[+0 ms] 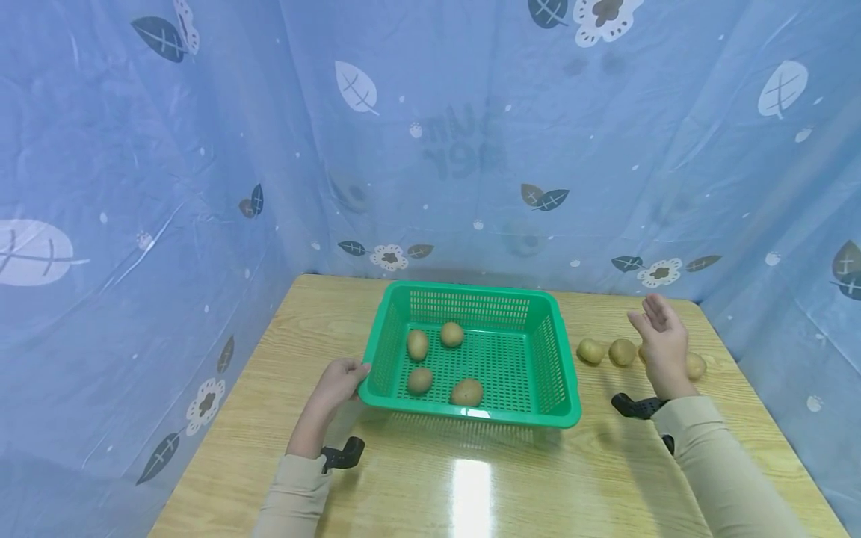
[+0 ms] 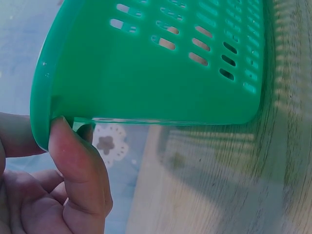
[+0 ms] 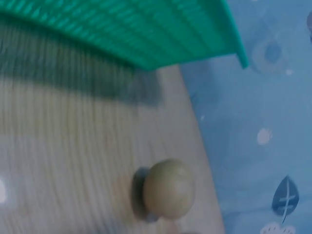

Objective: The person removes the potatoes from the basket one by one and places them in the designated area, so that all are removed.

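Green basket (image 1: 498, 366) holds four potatoes (image 1: 418, 345); we see the left hand (image 1: 338, 384) pinching its rim (image 1: 471, 288). The right hand (image 1: 663, 347), released, hovers near more potatoes (image 1: 622, 352).

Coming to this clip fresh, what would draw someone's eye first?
Probably the bright green, rectangular plastic basket in the middle of the pale wood-grain table, holding four rounded tan potatoes, its near left corner gripped by the bare left hand. Next come the right hand, near more tan potatoes at the right, and the blue leaf-printed sheet behind.
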The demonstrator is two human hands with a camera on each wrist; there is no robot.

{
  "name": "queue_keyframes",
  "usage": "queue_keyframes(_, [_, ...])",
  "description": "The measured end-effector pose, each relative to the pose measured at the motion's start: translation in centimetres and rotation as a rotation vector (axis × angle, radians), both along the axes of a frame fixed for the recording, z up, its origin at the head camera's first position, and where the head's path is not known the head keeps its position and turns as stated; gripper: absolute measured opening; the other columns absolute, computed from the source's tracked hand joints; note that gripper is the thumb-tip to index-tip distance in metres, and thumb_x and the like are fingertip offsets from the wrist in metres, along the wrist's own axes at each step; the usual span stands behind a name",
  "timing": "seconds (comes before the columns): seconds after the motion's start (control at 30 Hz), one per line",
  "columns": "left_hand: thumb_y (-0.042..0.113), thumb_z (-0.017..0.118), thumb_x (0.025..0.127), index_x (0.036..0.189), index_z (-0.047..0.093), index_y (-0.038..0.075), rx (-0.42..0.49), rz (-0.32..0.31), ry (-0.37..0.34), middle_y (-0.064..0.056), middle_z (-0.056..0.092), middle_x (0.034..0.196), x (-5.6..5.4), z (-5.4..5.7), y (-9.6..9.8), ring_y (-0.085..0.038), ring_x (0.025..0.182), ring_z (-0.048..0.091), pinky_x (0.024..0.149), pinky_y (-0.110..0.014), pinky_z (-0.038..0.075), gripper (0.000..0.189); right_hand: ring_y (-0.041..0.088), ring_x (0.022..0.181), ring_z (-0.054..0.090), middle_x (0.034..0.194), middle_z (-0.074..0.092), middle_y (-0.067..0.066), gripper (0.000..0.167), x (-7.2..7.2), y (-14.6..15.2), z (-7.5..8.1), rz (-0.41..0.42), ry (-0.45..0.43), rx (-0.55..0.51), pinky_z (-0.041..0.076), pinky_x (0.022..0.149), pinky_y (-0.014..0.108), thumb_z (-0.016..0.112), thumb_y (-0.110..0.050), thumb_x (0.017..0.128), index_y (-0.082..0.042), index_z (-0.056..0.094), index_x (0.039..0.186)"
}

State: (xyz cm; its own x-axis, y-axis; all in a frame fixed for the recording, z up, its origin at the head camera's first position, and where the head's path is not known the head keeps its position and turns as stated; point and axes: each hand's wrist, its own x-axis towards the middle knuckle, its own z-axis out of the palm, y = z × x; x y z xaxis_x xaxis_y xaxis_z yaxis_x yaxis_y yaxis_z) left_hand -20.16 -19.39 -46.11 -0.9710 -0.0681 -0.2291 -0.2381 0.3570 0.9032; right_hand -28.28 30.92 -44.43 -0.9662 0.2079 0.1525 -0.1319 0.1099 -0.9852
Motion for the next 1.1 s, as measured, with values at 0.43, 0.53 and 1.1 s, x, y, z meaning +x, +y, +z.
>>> queue_keyframes(0.43, [0.017,0.045,0.1,0.104,0.063,-0.008,-0.004,0.007,0.001,-0.011,0.064,0.083,0.0,-0.1,0.1,-0.015,0.07,0.058,0.066,-0.029,0.049,0.031,0.019,0.144,0.022,0.156,0.021,0.012,0.064,-0.3,-4.2,2.1,0.161,0.089,-0.126,0.032,0.107,0.016,0.056,-0.015,0.096,-0.011,0.023,0.15])
queue_keyframes(0.53, [0.017,0.045,0.1,0.105,0.063,-0.008,-0.006,0.009,0.002,-0.011,0.064,0.083,0.0,-0.2,0.0,-0.015,0.07,0.058,0.066,-0.029,0.049,0.031,0.02,0.143,0.024,0.156,0.023,0.013,0.063,-0.5,-5.0,2.4,0.191,0.124,-0.129,0.034,0.105,0.015,0.056,-0.012,0.096,-0.009,0.024,0.149])
queue_keyframes(1.1, [0.016,0.045,0.1,0.104,0.063,-0.008,-0.004,0.016,0.006,-0.01,0.063,0.083,-0.1,-0.3,0.1,-0.015,0.071,0.057,0.066,-0.029,0.049,0.03,0.026,0.142,0.026,0.151,0.03,0.015,0.057,-1.2,-9.1,2.9,0.379,0.175,-0.253,0.032,0.109,0.022,0.05,-0.005,0.097,-0.001,0.024,0.148])
